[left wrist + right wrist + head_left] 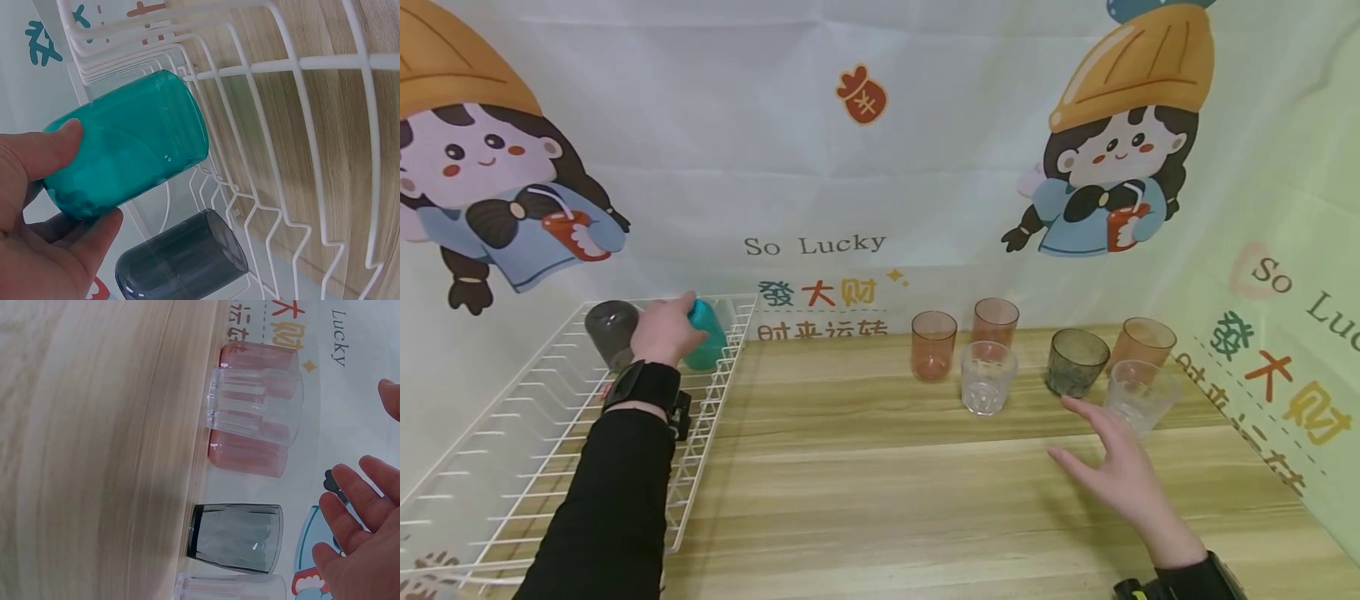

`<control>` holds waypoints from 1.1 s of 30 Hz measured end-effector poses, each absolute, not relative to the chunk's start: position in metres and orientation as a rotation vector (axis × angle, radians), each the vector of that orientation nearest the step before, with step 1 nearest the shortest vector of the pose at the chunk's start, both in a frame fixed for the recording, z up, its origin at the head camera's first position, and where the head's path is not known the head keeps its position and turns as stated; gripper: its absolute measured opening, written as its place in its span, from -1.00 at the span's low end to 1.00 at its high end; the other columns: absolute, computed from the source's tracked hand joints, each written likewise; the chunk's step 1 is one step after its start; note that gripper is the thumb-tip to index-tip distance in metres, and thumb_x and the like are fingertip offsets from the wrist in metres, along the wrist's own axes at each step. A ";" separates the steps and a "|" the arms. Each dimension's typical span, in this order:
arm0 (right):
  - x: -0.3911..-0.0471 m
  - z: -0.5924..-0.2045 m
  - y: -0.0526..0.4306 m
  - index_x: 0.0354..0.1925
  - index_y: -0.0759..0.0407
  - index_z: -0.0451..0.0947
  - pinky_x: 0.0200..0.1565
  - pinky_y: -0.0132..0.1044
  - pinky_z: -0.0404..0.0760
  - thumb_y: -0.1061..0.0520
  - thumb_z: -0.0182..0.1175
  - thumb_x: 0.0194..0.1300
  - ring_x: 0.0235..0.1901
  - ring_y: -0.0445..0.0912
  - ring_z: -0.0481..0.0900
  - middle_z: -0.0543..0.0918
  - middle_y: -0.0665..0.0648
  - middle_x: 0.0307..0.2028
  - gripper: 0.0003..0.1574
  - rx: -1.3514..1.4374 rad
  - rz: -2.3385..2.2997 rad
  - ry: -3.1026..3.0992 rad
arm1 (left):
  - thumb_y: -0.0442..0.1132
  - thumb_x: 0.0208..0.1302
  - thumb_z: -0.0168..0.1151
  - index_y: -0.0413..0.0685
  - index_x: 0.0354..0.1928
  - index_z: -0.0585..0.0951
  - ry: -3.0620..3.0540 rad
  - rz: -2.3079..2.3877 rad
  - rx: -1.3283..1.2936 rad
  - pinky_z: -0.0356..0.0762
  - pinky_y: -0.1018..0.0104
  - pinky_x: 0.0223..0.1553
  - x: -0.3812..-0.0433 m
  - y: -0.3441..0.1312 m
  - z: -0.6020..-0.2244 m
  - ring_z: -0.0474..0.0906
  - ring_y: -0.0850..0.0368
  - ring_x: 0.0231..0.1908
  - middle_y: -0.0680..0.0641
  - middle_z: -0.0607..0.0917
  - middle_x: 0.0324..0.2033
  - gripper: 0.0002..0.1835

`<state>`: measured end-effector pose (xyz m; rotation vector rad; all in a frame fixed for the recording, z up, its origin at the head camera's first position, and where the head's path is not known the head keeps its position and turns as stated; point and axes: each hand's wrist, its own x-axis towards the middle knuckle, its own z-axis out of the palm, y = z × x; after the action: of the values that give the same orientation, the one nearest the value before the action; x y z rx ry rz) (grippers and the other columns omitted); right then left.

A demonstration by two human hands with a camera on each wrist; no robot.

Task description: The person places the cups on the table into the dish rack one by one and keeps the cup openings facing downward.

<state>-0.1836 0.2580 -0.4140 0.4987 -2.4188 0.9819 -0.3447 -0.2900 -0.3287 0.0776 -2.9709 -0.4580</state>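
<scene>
In the head view my left hand (664, 333) is over the far end of a white wire rack (700, 467). Its thumb and fingers grip a teal cup (134, 140), which is tilted. Beside it in the rack is a dark grey cup (181, 259), bottom up. My right hand (1120, 475) is raised over the table with its fingers spread and nothing in its grasp. Nearest to it are a smoky grey glass (1077, 364) and a clear glass (1138, 400), both upright. Whether the teal cup touches the rack wires I cannot tell.
Left of those stand two pinkish glasses (933, 348) and another clear glass (987, 379). A third amber-pink glass (1142, 342) is behind the right clear one. The wooden tabletop (880, 500) runs back to a printed cloth (925, 192), which also hangs at the right.
</scene>
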 end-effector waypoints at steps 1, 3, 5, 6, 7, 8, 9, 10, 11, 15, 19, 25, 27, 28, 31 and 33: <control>-0.184 -0.413 0.258 0.23 0.37 0.43 0.08 0.35 0.34 0.29 0.47 0.03 0.10 0.29 0.44 0.54 0.40 0.14 -0.21 0.502 0.979 -2.419 | -0.27 0.34 0.23 -0.30 0.49 0.13 -2.973 -0.458 0.073 0.35 -0.38 0.12 -0.345 -0.289 -0.329 0.22 -0.54 0.19 -0.61 0.26 0.21 -0.23; -0.184 -0.412 0.258 0.23 0.36 0.43 0.08 0.35 0.34 0.28 0.47 0.03 0.10 0.29 0.45 0.54 0.40 0.14 -0.22 0.509 0.976 -2.425 | -0.27 0.37 0.21 -0.27 0.50 0.12 -2.978 -0.464 0.078 0.34 -0.36 0.12 -0.346 -0.289 -0.328 0.19 -0.55 0.21 -0.62 0.24 0.22 -0.25; -0.183 -0.412 0.258 0.23 0.35 0.44 0.08 0.34 0.35 0.28 0.47 0.04 0.10 0.29 0.45 0.54 0.40 0.13 -0.22 0.512 0.972 -2.429 | -0.27 0.39 0.20 -0.25 0.51 0.12 -2.985 -0.462 0.092 0.34 -0.35 0.12 -0.346 -0.288 -0.329 0.18 -0.55 0.22 -0.62 0.23 0.23 -0.26; -0.183 -0.412 0.258 0.23 0.35 0.44 0.08 0.34 0.35 0.28 0.47 0.04 0.10 0.29 0.45 0.54 0.40 0.13 -0.22 0.512 0.972 -2.430 | -0.27 0.39 0.19 -0.24 0.51 0.11 -2.987 -0.463 0.100 0.35 -0.35 0.11 -0.346 -0.288 -0.330 0.18 -0.55 0.22 -0.62 0.22 0.23 -0.26; -0.183 -0.412 0.257 0.23 0.35 0.44 0.08 0.33 0.35 0.28 0.47 0.03 0.09 0.29 0.46 0.55 0.40 0.13 -0.22 0.512 0.974 -2.428 | -0.28 0.40 0.18 -0.24 0.51 0.11 -2.989 -0.467 0.108 0.35 -0.35 0.11 -0.347 -0.288 -0.330 0.17 -0.55 0.22 -0.62 0.22 0.23 -0.27; -0.183 -0.412 0.257 0.23 0.34 0.44 0.08 0.33 0.35 0.28 0.47 0.03 0.09 0.28 0.46 0.55 0.40 0.13 -0.22 0.511 0.973 -2.428 | -0.30 0.41 0.14 -0.24 0.51 0.11 -2.988 -0.474 0.119 0.34 -0.35 0.11 -0.347 -0.288 -0.330 0.17 -0.55 0.22 -0.62 0.22 0.23 -0.29; -0.183 -0.412 0.257 0.23 0.34 0.44 0.08 0.32 0.35 0.28 0.47 0.03 0.09 0.28 0.46 0.55 0.39 0.13 -0.22 0.509 0.973 -2.427 | -0.31 0.42 0.10 -0.25 0.51 0.10 -2.989 -0.479 0.124 0.33 -0.35 0.12 -0.348 -0.288 -0.331 0.17 -0.55 0.22 -0.62 0.22 0.24 -0.30; -0.183 -0.412 0.257 0.23 0.34 0.45 0.08 0.32 0.35 0.28 0.47 0.03 0.09 0.28 0.46 0.55 0.39 0.13 -0.22 0.508 0.972 -2.426 | -0.33 0.42 0.06 -0.26 0.51 0.10 -2.989 -0.485 0.127 0.32 -0.36 0.13 -0.349 -0.289 -0.331 0.16 -0.55 0.23 -0.62 0.22 0.25 -0.32; -0.183 -0.412 0.257 0.23 0.34 0.44 0.09 0.32 0.34 0.28 0.47 0.03 0.10 0.28 0.46 0.55 0.39 0.13 -0.22 0.507 0.974 -2.428 | -0.35 0.41 0.03 -0.28 0.51 0.09 -2.991 -0.494 0.125 0.30 -0.36 0.14 -0.349 -0.289 -0.331 0.15 -0.56 0.23 -0.62 0.21 0.26 -0.32; -0.184 -0.412 0.258 0.24 0.34 0.43 0.10 0.34 0.33 0.27 0.46 0.07 0.11 0.29 0.45 0.54 0.38 0.15 -0.23 0.506 0.986 -2.443 | -0.38 0.38 -0.05 -0.35 0.50 0.05 -3.000 -0.537 0.102 0.24 -0.36 0.19 -0.350 -0.292 -0.332 0.12 -0.57 0.25 -0.62 0.20 0.27 -0.32; -0.189 -0.411 0.258 0.26 0.35 0.41 0.11 0.35 0.33 0.26 0.45 0.08 0.12 0.30 0.44 0.53 0.39 0.16 -0.22 0.528 0.971 -2.449 | -0.33 0.38 0.01 -0.35 0.50 0.01 -3.010 -0.569 0.077 0.26 -0.36 0.18 -0.348 -0.296 -0.329 0.17 -0.57 0.22 -0.63 0.20 0.27 -0.28; -0.199 -0.405 0.258 0.23 0.41 0.41 0.14 0.35 0.32 0.28 0.45 0.05 0.12 0.33 0.43 0.52 0.42 0.15 -0.22 0.570 0.927 -2.422 | -0.27 0.41 0.05 -0.33 0.51 -0.02 -3.036 -0.570 0.058 0.29 -0.34 0.17 -0.345 -0.301 -0.321 0.19 -0.57 0.22 -0.62 0.19 0.30 -0.24; -0.200 -0.403 0.259 0.22 0.42 0.42 0.13 0.36 0.32 0.28 0.45 0.04 0.11 0.33 0.43 0.53 0.42 0.14 -0.22 0.573 0.910 -2.420 | -0.26 0.41 0.06 -0.33 0.51 -0.01 -3.042 -0.569 0.046 0.27 -0.34 0.19 -0.344 -0.302 -0.319 0.17 -0.56 0.24 -0.61 0.18 0.31 -0.25; -0.201 -0.402 0.259 0.22 0.41 0.42 0.13 0.36 0.32 0.28 0.45 0.04 0.11 0.33 0.43 0.53 0.41 0.14 -0.22 0.572 0.903 -2.422 | -0.26 0.40 0.06 -0.33 0.51 -0.01 -3.041 -0.573 0.044 0.25 -0.34 0.20 -0.344 -0.302 -0.318 0.15 -0.56 0.25 -0.61 0.18 0.31 -0.25; -0.201 -0.400 0.260 0.23 0.41 0.41 0.13 0.35 0.33 0.27 0.46 0.04 0.10 0.33 0.44 0.53 0.41 0.13 -0.21 0.572 0.892 -2.429 | -0.24 0.41 0.07 -0.33 0.51 0.00 -3.039 -0.585 0.035 0.18 -0.36 0.24 -0.343 -0.302 -0.315 0.08 -0.57 0.29 -0.61 0.15 0.32 -0.25; -0.201 -0.399 0.261 0.23 0.41 0.41 0.13 0.34 0.34 0.26 0.46 0.04 0.10 0.32 0.45 0.53 0.41 0.13 -0.21 0.571 0.879 -2.431 | -0.23 0.41 0.07 -0.34 0.51 0.01 -3.032 -0.589 0.027 0.13 -0.37 0.27 -0.342 -0.302 -0.314 0.02 -0.57 0.31 -0.62 0.14 0.33 -0.25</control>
<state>-0.2007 0.2611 -0.3992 0.5711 -2.4314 0.8787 -0.3421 -0.3015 -0.3142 0.0273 -3.0325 -0.5888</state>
